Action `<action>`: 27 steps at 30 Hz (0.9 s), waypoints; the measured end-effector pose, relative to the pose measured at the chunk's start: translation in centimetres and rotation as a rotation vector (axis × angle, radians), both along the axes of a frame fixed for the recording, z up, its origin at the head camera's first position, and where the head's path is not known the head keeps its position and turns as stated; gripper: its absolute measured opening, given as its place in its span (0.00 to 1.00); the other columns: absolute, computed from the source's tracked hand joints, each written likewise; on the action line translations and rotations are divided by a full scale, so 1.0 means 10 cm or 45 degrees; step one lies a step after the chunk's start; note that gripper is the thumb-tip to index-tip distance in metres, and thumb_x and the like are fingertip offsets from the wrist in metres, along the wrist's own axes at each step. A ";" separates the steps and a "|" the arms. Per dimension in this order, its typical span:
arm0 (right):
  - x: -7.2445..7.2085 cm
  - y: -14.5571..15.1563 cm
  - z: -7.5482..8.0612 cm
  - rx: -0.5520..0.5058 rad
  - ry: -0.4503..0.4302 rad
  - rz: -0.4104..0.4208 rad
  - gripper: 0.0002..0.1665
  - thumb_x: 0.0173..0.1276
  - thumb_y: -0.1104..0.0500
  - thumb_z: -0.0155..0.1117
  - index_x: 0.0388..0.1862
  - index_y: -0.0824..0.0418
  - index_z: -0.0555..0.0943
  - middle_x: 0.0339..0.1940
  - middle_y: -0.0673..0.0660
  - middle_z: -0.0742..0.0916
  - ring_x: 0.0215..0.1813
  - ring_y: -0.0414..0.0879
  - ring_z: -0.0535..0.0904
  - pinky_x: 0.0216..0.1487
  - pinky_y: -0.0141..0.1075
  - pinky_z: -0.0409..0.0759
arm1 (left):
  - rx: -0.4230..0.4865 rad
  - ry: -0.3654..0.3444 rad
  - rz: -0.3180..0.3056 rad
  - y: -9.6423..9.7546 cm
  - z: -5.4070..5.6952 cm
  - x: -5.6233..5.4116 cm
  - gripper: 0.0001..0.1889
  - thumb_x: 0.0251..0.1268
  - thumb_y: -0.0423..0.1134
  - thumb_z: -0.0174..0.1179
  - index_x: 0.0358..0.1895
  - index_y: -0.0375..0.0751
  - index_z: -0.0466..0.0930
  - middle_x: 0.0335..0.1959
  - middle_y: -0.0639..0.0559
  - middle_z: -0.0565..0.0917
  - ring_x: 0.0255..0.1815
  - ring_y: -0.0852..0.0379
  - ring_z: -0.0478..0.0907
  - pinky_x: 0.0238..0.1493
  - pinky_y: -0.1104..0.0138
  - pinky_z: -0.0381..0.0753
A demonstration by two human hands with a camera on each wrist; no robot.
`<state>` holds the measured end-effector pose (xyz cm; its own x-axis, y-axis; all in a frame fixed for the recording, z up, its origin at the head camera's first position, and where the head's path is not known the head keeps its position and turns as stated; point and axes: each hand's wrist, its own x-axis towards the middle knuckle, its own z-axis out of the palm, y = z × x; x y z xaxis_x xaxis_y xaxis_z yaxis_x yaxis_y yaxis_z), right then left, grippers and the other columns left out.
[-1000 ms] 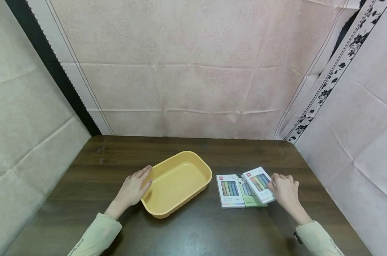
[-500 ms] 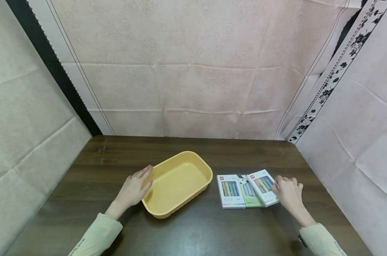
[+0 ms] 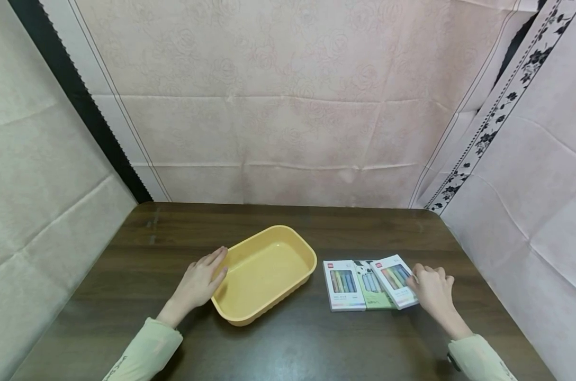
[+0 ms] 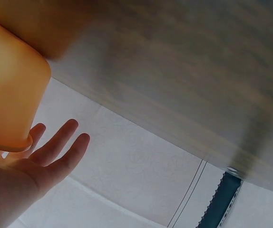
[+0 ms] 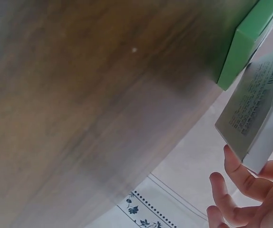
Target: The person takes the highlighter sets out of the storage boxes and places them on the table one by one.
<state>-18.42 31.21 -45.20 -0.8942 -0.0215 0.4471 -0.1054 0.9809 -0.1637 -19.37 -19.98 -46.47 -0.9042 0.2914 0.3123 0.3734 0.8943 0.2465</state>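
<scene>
My left hand (image 3: 197,280) rests on the left rim of a yellow plastic basin (image 3: 264,316), its fingers extended along the edge. From the left wrist, the basin's outer wall (image 4: 13,90) shows beside that hand. With thumb and fingers my right hand (image 3: 433,291) pinches the right edge of a white box of coloured pens (image 3: 396,279). That box is slanted and overlaps a green box (image 3: 375,288) lying on the table. The right wrist view shows its printed back (image 5: 258,95) tilted up, the green box's side (image 5: 243,47) beyond it.
A second white box of coloured pens (image 3: 344,283) lies flat against the green box's left side. All stand on a dark wooden table (image 3: 288,349). Pale cloth (image 3: 269,132) hangs behind the table and at both sides.
My right hand has shifted slightly right and toward me, drawing the slanted white box with it, so more of the green box shows. My left hand and the basin stay put.
</scene>
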 end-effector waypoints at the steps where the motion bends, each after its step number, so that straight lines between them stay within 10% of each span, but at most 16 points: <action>1: 0.00 0.01 0.00 0.003 0.003 0.001 0.06 0.50 0.61 0.57 0.19 0.62 0.72 0.19 0.60 0.79 0.29 0.63 0.70 0.26 0.52 0.59 | 0.002 0.003 -0.002 0.00 0.00 0.00 0.26 0.67 0.48 0.44 0.64 0.40 0.62 0.65 0.44 0.66 0.58 0.40 0.70 0.49 0.42 0.68; 27: -0.04 0.14 -0.05 0.015 -0.064 -0.088 0.11 0.52 0.62 0.54 0.15 0.64 0.66 0.21 0.68 0.79 0.26 0.66 0.67 0.25 0.56 0.59 | -0.004 -0.002 0.000 -0.01 -0.02 -0.01 0.26 0.67 0.48 0.43 0.65 0.40 0.62 0.65 0.44 0.65 0.58 0.40 0.69 0.49 0.41 0.67</action>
